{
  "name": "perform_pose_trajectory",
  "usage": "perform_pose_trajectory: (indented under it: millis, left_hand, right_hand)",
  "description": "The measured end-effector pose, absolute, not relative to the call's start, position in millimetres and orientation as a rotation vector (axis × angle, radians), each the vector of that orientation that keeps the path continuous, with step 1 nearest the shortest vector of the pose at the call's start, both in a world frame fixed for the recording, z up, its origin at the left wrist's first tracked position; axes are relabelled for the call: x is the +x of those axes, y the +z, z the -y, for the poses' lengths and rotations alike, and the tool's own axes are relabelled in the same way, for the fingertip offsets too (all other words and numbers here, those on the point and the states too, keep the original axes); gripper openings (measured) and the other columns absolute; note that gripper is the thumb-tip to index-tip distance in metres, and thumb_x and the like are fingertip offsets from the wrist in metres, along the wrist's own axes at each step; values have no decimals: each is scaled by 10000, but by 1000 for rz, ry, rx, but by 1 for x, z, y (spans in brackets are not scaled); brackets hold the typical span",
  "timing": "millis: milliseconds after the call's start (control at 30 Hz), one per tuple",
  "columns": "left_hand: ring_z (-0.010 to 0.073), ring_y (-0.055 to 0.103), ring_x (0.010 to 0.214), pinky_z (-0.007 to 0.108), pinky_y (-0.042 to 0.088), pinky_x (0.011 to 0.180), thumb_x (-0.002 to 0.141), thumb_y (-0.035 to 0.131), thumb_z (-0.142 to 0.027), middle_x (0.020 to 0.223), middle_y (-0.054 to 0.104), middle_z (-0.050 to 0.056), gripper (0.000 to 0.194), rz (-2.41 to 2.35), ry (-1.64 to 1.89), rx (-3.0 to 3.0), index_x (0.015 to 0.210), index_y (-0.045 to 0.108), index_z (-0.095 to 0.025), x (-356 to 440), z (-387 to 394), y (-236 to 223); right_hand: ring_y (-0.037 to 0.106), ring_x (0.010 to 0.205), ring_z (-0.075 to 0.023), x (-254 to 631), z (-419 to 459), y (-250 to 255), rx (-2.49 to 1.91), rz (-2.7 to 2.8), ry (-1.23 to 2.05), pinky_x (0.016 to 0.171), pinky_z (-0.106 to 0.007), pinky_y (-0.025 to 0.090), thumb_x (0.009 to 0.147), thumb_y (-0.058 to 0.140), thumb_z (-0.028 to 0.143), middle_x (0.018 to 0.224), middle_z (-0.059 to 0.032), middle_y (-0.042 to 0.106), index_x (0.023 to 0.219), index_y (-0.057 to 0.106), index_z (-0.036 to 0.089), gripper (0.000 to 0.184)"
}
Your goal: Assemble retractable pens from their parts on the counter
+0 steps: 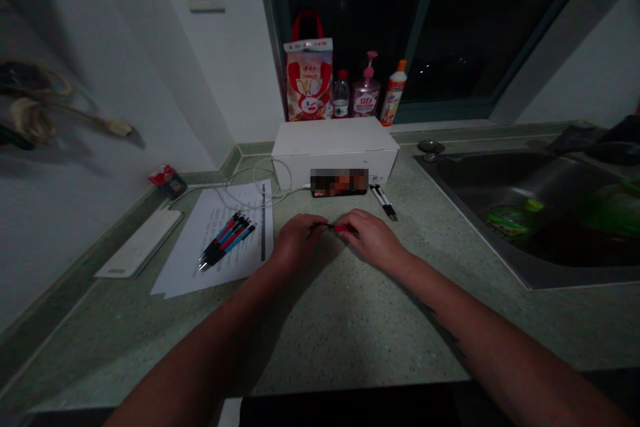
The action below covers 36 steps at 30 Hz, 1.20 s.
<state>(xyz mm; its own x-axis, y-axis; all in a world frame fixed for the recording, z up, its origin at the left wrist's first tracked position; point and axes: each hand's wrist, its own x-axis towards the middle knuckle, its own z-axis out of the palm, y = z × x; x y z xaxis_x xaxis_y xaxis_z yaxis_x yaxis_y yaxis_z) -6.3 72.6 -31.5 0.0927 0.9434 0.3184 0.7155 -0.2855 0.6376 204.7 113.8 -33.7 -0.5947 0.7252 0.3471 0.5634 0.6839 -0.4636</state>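
My left hand [295, 241] and my right hand [373, 238] meet over the speckled green countertop [350, 327]. Between their fingertips they hold a thin black pen with a red section [333, 227], and the fingers hide part of it. To the left, several black pens with blue and red trim [227, 240] lie in a bunch on a printed white sheet [220, 213]. A pair of black-and-white pens [384, 202] lies on the counter beyond my right hand, next to a pixelated dark object [339, 182].
A white box [334, 145] stands at the back, with bottles [365, 93] and a snack bag [309, 80] behind it. A white cable [255, 183] loops over the sheet's far end. A flat white slab [140, 243] lies on the left. A steel sink [515, 213] is set in the right.
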Motion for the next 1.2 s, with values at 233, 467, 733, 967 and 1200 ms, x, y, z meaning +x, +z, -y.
perform_pose_trajectory:
  millis: [233,467,733,967,1200]
  left_hand:
    - [205,730,847,345,569,834,895,656,-221,891,794,25,112,-1597,1020,1787,923,764,-212,-4,-70,-28]
    - [199,738,859,354,590,851,868,680,-209,919,803,25,106,-1580,1052,1770,922,770,-220,-4,-70,-29]
    - [194,717,864,360,587,850,837,703,-158,894,775,20,98,-1596,1081,1984,868,763,-229,-7,-72,-36]
    - [188,711,863,354,581,834,831,705,-118,888,762,24,108,-1559,1050,2013,874,740,-211,-4,-70,-36]
    - [180,702,845,355,586,821,840,686,-147,879,763,21,104,-1524,1090,2043,878,745,-224,-4,-72,-42]
  right_hand:
    - [658,956,-205,208,-113,-31,-942,2371,480,851,-338,504,969,652,176,1007,-70,708,1034,725,199,101]
    - [674,957,-204,208,-112,-29,-927,2356,525,859,-337,517,978,641,187,1011,-73,726,1047,743,203,124]
    - [697,986,-213,206,-111,-32,-950,2434,521,888,-349,526,1033,555,224,1036,-78,746,1112,751,201,212]
    - [706,970,-211,201,-107,-33,-1066,2378,611,840,-336,521,975,641,209,1064,-69,758,1150,704,211,186]
    - [699,880,-201,201,-107,-29,-1071,2429,581,777,-325,503,1009,593,237,960,-57,752,1011,740,218,148]
